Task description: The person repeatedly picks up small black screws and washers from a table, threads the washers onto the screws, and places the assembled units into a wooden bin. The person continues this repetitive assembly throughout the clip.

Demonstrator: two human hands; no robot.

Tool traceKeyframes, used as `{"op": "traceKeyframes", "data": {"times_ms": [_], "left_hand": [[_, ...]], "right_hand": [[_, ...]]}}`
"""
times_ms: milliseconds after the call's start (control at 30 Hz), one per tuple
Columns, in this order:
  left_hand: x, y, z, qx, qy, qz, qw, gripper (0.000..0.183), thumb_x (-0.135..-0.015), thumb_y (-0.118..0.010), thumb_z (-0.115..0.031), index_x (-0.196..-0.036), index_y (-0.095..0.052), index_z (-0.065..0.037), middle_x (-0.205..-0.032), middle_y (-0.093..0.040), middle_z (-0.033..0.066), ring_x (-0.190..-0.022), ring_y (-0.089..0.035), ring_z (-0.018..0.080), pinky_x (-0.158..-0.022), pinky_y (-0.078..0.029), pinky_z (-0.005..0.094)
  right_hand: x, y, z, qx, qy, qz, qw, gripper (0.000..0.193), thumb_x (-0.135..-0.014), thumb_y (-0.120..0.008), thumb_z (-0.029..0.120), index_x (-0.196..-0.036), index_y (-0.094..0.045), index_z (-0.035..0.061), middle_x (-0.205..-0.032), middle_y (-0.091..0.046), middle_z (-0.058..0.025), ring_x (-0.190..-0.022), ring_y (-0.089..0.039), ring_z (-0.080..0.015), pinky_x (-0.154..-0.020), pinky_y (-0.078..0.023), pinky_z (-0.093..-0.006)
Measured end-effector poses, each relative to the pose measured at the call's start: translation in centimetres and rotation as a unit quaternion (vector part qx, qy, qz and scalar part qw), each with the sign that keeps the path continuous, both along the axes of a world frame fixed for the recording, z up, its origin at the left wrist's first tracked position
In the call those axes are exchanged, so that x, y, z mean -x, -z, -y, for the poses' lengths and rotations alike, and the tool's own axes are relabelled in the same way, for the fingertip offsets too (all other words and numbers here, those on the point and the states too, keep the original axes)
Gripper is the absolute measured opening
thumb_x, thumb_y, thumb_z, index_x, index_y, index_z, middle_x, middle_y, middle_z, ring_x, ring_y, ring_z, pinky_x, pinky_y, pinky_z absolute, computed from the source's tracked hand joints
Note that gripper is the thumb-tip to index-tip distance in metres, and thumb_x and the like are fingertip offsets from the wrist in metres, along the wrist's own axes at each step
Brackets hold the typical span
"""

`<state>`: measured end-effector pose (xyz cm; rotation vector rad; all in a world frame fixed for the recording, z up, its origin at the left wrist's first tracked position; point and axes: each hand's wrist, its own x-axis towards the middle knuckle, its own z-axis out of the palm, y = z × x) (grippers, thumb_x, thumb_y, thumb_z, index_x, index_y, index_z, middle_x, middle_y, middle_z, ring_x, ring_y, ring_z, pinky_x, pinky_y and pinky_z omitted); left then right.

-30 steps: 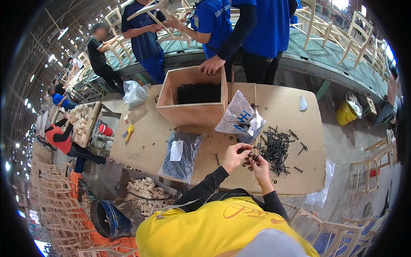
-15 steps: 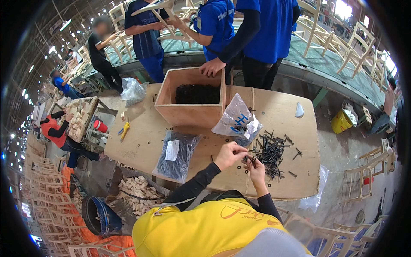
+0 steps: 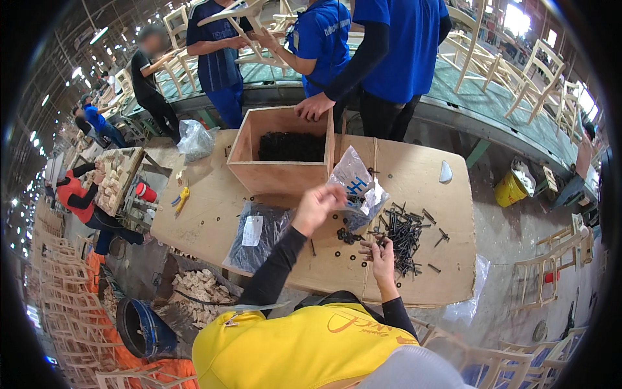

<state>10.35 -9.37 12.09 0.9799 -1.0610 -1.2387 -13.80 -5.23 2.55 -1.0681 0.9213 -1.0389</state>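
Observation:
My left hand (image 3: 316, 209), smeared by motion, hovers over the cardboard-covered table between the box and the loose washers. Whether it holds anything does not show. My right hand (image 3: 381, 258) is beside the pile of black bolts (image 3: 407, 241), its fingers curled round a small dark piece too hidden to name. Several black washers (image 3: 348, 237) lie between my hands. Just beyond them is a clear plastic bag (image 3: 356, 185) with blue marks and dark small parts inside. A packed plastic bag of black parts (image 3: 259, 236) lies by my left forearm.
A wooden box (image 3: 280, 175) of dark pieces stands at the table's far side, with a co-worker's hand (image 3: 315, 106) on its rim. Yellow-handled pliers (image 3: 183, 198) lie at left. Co-workers in blue handle chairs across the table. A blue barrel (image 3: 146, 327) stands at lower left.
My hands were together at the edge of the bolt pile. The left has moved away, up and to the left; the right stays near the bolts.

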Motion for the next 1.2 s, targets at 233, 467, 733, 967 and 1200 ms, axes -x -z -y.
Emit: {"op": "traceKeyframes", "data": {"times_ms": [233, 467, 733, 967, 1200], "left_hand": [[5.5, 3.3, -3.9, -0.148, 0.014, -0.032, 0.988, 0.021, -0.091, -0.061, -0.002, -0.110, -0.060, 0.006, -0.095, -0.068, 0.0131, -0.079, -0.068, 0.0173, -0.073, -0.057, 0.0272], [5.7, 3.8, -4.5, -0.144, 0.020, 0.050, 0.988, 0.017, -0.089, -0.067, -0.009, -0.103, -0.067, 0.000, -0.083, -0.068, 0.0031, -0.066, -0.061, 0.0072, -0.060, -0.050, 0.0203], [7.5, 3.5, -4.4, -0.133, 0.003, 0.065, 0.989, 0.015, -0.089, -0.068, -0.012, -0.100, -0.069, -0.002, -0.079, -0.065, -0.0016, -0.063, -0.055, 0.0037, -0.057, -0.045, 0.0192], [7.4, 4.2, -4.3, -0.108, 0.011, 0.093, 0.990, 0.014, -0.089, -0.067, -0.011, -0.099, -0.068, -0.002, -0.079, -0.065, -0.0017, -0.065, -0.054, 0.0033, -0.059, -0.044, 0.0190], [6.7, 4.8, -4.7, -0.126, 0.011, 0.120, 0.985, 0.015, -0.089, -0.068, -0.014, -0.098, -0.068, -0.002, -0.082, -0.065, -0.0015, -0.067, -0.054, 0.0030, -0.060, -0.044, 0.0186]], "right_hand": [[-0.5, -0.5, 0.3, 0.041, 0.001, -0.030, 0.999, 0.014, -0.099, -0.049, 0.010, -0.109, -0.045, 0.0007, -0.102, -0.069, -0.0114, -0.080, -0.068, -0.0144, -0.062, -0.049, -0.0232], [-0.6, -1.2, -0.6, 0.006, -0.019, -0.037, 0.999, 0.015, -0.096, -0.055, 0.009, -0.107, -0.061, 0.0006, -0.098, -0.070, -0.0043, -0.080, -0.067, -0.0102, -0.064, -0.047, -0.0202], [0.1, -1.1, -0.7, -0.002, -0.015, -0.044, 0.999, 0.017, -0.095, -0.056, 0.006, -0.109, -0.060, -0.0024, -0.091, -0.070, -0.0055, -0.076, -0.066, -0.0110, -0.067, -0.050, -0.0235], [0.0, -1.5, -0.7, 0.009, 0.000, -0.028, 1.000, 0.010, -0.095, -0.055, 0.006, -0.102, -0.054, -0.0013, -0.089, -0.070, -0.0076, -0.073, -0.065, -0.0100, -0.062, -0.047, -0.0225], [-0.2, -1.0, -0.7, -0.001, -0.006, -0.015, 1.000, 0.012, -0.096, -0.055, 0.007, -0.105, -0.056, -0.0015, -0.087, -0.069, -0.0065, -0.069, -0.063, -0.0090, -0.062, -0.046, -0.0215]]}}
